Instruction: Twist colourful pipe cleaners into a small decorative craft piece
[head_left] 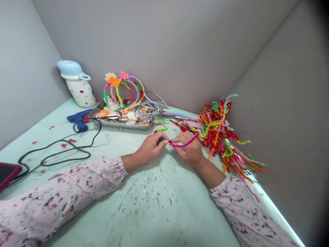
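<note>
My left hand [151, 148] and my right hand [189, 149] meet in the middle of the pale green table [164, 192]. A pink fuzzy pipe cleaner [183, 144] runs between them, pinched by the fingertips of both hands. Its far end sticks out past my right hand. A small bit of green pipe cleaner [161, 139] shows under my left fingers. Just beyond them, a short green pipe cleaner piece [162, 129] lies on the table. A big tangled heap of multicoloured pipe cleaners [216, 132] lies to the right of my right hand.
A metal tray [120, 124] of seashells stands at the back, with pipe-cleaner headbands [123, 90] and coiled grey wire [149, 109] on it. Further left are a blue glue gun [79, 118], its black cable [59, 151], a dotted white jug [78, 91] and a dark tablet [7, 173]. Grey walls close the back and sides.
</note>
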`<state>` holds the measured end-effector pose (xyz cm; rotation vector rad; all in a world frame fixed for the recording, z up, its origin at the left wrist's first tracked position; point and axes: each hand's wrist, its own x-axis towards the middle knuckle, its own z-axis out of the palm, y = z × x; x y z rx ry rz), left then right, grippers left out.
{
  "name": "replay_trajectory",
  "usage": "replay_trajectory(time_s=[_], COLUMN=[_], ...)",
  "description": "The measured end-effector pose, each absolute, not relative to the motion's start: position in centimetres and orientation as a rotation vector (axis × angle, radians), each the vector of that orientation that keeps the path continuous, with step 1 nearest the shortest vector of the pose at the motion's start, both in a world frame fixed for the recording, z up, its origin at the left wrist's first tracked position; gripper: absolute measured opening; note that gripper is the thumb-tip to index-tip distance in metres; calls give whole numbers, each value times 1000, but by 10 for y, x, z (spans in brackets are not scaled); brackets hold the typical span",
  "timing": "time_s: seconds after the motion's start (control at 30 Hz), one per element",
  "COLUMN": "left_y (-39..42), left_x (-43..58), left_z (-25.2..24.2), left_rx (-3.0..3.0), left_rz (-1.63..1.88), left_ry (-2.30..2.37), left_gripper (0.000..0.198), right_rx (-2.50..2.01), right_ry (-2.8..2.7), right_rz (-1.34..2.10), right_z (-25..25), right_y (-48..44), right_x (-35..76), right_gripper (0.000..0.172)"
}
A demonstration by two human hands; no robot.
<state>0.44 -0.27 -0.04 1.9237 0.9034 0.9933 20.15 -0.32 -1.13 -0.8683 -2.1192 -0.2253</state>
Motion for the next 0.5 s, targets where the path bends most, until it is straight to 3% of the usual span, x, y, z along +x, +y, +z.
replay_trajectory(time_s=[0.5], left_y=[-2], left_x=[5], left_z=[-2], left_rx=[1940], left_rz=[995], left_ry=[912], left_gripper=[13], right_rx=[-888], right_ry=[-2120], right_rz=[-229], right_z=[-10], right_y=[-4], right_x=[201], right_gripper=[6])
